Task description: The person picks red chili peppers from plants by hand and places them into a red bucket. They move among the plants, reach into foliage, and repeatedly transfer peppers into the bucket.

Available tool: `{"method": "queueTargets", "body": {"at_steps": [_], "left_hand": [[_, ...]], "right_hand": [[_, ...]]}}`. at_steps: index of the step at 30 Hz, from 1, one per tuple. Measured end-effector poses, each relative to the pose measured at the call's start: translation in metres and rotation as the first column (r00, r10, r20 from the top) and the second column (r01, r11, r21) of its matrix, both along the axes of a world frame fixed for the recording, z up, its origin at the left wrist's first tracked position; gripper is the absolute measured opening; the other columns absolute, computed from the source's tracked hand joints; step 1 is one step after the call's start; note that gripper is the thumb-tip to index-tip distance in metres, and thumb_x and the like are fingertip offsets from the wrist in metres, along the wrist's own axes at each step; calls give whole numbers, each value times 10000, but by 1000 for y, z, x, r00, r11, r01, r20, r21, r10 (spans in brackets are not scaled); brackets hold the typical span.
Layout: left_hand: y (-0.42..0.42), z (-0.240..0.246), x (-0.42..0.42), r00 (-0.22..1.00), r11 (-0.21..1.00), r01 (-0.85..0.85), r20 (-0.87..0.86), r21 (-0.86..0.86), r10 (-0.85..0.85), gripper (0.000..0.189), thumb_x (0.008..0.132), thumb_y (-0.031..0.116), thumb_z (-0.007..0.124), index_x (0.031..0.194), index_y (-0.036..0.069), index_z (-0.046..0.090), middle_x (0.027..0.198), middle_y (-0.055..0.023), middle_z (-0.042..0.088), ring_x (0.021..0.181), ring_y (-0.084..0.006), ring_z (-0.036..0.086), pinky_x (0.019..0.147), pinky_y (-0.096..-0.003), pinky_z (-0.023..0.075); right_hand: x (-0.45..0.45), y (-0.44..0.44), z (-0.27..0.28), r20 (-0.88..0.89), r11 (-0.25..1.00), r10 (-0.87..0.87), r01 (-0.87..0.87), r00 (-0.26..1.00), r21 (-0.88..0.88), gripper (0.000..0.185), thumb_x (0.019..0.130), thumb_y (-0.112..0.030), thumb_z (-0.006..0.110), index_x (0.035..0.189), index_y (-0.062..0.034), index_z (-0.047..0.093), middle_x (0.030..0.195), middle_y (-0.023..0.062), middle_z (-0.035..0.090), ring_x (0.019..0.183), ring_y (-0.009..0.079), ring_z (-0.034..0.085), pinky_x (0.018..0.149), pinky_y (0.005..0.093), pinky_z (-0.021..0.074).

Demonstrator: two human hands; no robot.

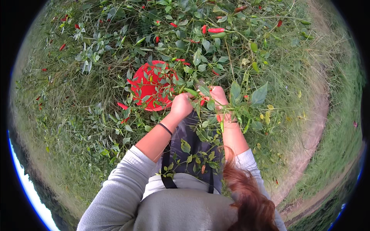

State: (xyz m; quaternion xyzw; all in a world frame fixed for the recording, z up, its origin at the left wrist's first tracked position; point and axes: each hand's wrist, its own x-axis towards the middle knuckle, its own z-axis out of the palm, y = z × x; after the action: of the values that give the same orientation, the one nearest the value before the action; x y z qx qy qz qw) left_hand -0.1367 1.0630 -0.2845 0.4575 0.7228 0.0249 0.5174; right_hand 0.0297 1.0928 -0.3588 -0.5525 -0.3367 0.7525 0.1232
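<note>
My left hand (181, 105) is curled at the right rim of a red plastic bucket (149, 91). Its fingers look closed on a chili plant branch, beside a green chili pepper (191, 92). Just to the right is my right hand (218, 96), its fingers bent among leaves that partly hide them; what they grip is unclear. Between the two hands hangs a red chili pepper (203, 101). Leafy stems cross the bucket's mouth and hide part of its inside. Another red chili (218, 118) and a slim green one (222, 126) hang over my right wrist.
Chili plants with red and green fruit spread ahead, including a bright red chili (216, 30) and a green one (254, 47). Dry grass (86, 80) tangles through them. A bare dirt strip (313, 115) curves along the right. A yellowing sprig (199, 158) overlaps my dark apron.
</note>
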Motion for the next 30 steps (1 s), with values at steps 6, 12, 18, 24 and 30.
{"method": "queueTargets", "body": {"at_steps": [6, 12, 18, 24, 30], "left_hand": [[-5, 1, -7, 928, 930, 348, -185, 114, -324, 218, 714, 246, 690, 850, 79, 656, 786, -163, 632, 742, -349, 614, 655, -426, 500], [3, -4, -15, 889, 860, 454, -183, 233, -420, 263, 679, 201, 690, 857, 30, 598, 772, -172, 615, 747, -355, 607, 654, -433, 493], [45, 8, -26, 815, 810, 575, -163, 114, -556, 322, 734, 221, 687, 969, 24, 588, 764, -202, 619, 750, -371, 607, 658, -441, 486], [66, 2, -61, 899, 925, 370, -217, -89, -381, 266, 783, 261, 667, 870, 15, 614, 822, -202, 639, 791, -340, 623, 717, -413, 496], [61, 14, 1, 815, 880, -375, 347, -292, 463, 162, 815, 123, 640, 909, -6, 616, 746, -51, 613, 562, -123, 487, 520, -282, 410]], "right_hand": [[-3, -4, 19, -247, 999, -25, 29, 969, 15, 196, 765, -216, 681, 820, -30, 650, 682, 2, 597, 578, 65, 509, 511, 233, 365], [-2, 9, 33, -143, 989, 35, -55, 989, -138, 248, 729, -206, 674, 570, -57, 557, 482, -1, 488, 381, 94, 411, 370, 265, 280], [-12, 11, 38, -49, 929, -1, -17, 999, -369, 191, 726, -191, 688, 658, -24, 623, 586, 31, 578, 446, 93, 489, 402, 234, 342], [15, -13, 8, -126, 946, -221, 181, 967, -270, 224, 715, -207, 692, 624, -28, 594, 576, 55, 573, 434, 129, 514, 377, 262, 370], [-5, -16, 22, -206, 939, -314, 272, 927, -209, 115, 735, -97, 684, 789, -14, 626, 669, 18, 598, 528, 97, 513, 464, 254, 389]]}}
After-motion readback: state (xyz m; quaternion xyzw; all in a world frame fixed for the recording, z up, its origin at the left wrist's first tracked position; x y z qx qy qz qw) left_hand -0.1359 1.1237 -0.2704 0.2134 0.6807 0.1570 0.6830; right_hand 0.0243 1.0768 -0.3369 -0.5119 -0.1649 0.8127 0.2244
